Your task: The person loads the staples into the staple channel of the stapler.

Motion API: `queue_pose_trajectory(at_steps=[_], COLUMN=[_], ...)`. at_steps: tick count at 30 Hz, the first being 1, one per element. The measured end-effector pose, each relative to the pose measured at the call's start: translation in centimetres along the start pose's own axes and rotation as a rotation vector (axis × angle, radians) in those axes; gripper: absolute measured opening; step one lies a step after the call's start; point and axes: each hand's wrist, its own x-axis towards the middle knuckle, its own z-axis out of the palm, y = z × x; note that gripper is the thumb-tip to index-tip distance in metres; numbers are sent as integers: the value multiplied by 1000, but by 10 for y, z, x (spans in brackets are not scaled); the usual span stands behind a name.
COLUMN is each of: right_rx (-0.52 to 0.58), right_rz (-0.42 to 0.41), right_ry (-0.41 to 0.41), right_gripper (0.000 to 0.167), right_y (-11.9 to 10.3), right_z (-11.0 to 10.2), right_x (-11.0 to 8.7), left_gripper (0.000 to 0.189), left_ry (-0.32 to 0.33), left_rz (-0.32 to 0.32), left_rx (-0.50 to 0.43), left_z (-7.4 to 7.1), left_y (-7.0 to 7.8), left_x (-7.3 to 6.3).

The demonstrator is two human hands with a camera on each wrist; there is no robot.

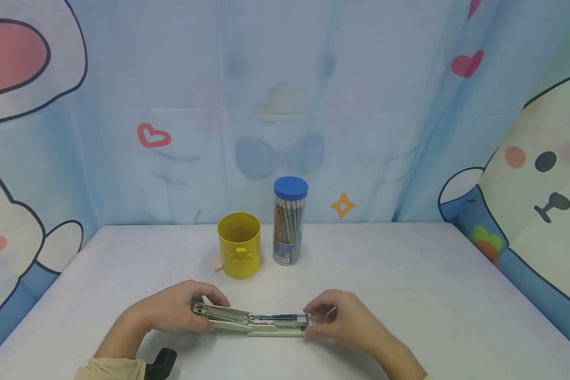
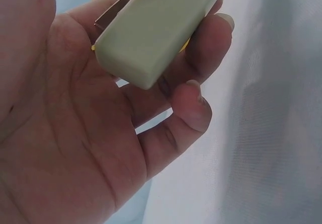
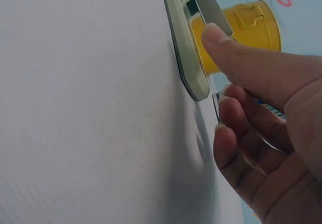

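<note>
A pale green stapler (image 1: 275,333) lies swung wide open over the white table, its metal staple magazine (image 1: 280,319) exposed. My left hand (image 1: 171,309) grips the raised top cover at the left end, thumb on one side and fingers on the other. In the left wrist view the cover's blunt end (image 2: 141,38) points toward the palm. At the opposite end, my right hand (image 1: 349,319) pinches the magazine's tip between thumb and fingertips. The right wrist view has the thumb against the magazine, just above the stapler's base (image 3: 193,73).
Behind the stapler stands a yellow cup (image 1: 239,256) with a small latch on its front. Right of it is a clear pencil jar (image 1: 290,227) with a blue lid. A small pink piece (image 1: 216,263) lies beside the cup. A printed blue curtain (image 1: 361,105) hangs behind the table (image 1: 408,290).
</note>
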Motion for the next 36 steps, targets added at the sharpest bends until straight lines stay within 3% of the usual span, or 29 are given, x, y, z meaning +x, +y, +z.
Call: queue_pose_trajectory(at_steps=[8,23,30,36], right_rx=[24,47,36,34], right_rz=[99,94,93,99], right_ry=[-25,-32,-24,-18], right_gripper=[38,37,37,37], right_y=[6,10,10,11], right_z=[-2,2,3,2], right_x=[-2,-2,-2,-3], left_gripper=[36,36,37,40], left_ry=[4,22,49,108], left_rz=[-18,-3,16,81], left_rx=[1,-29,-4,46], left_z=[1,-8,-10,-11], left_y=[0,-7,0,11], left_x=[0,-10,-12,-10])
